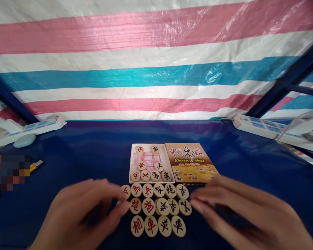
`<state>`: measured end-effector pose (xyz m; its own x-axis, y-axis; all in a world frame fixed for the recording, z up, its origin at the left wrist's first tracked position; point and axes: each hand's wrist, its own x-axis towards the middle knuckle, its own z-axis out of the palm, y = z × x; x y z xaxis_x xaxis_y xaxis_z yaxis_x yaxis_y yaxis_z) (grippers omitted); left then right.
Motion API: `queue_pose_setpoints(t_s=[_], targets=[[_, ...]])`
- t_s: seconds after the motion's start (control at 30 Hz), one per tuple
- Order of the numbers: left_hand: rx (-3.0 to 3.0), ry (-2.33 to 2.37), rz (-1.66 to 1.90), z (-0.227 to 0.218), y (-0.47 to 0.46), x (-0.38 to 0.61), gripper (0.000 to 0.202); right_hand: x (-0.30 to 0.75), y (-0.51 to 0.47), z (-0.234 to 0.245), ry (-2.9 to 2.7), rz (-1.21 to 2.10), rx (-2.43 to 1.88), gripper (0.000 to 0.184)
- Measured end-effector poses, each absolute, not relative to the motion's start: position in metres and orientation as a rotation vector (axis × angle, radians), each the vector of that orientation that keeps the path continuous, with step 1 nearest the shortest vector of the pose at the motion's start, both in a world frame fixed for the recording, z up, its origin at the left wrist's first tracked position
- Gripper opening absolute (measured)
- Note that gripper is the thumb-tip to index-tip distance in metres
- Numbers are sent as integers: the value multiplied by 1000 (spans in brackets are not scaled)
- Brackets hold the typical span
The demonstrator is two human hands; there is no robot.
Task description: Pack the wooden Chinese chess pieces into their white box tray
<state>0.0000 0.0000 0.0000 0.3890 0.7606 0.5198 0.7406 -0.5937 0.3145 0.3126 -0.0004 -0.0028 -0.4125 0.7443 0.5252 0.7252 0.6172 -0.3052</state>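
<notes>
Rows of round Chinese chess pieces lie on the blue table, red-lettered ones such as the red chariot piece [151,226] on the left and black-lettered ones such as the black cannon piece [170,190] on the right. My left hand [86,211] is at the left end of the rows, thumb and fingers apart, its tips at or very near the end pieces and partly covering them. At the right end, my right hand [247,211] has its thumb and fingers apart beside the black pieces. It looks slightly blurred. Nothing shows gripped in either hand.
Behind the rows, a white open box [169,163] holds several more pieces. Against it lies a Chinese chess lid [191,161]. White power strips [45,126] stand at both back corners, with a pale computer mouse [24,140] and a yellow cutter [36,165] at left. Striped sheeting [146,76] hangs behind.
</notes>
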Motion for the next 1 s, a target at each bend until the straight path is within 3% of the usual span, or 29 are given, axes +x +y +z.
queue_pose_setpoints(t_s=[0.13,0.47,0.83,1.0], targets=[[2546,1327,554,21,65,11,7,301,62,19,-2478,161,-1092,16],[2711,1682,313,3,108,33,23,272,113,-3,-2467,23,-1327,21],[2575,1527,457,5,113,35,22,267,113,-6,-2462,102,-1271,15],[2619,1381,617,8,88,27,23,275,88,6,-2441,101,-1133,21]])
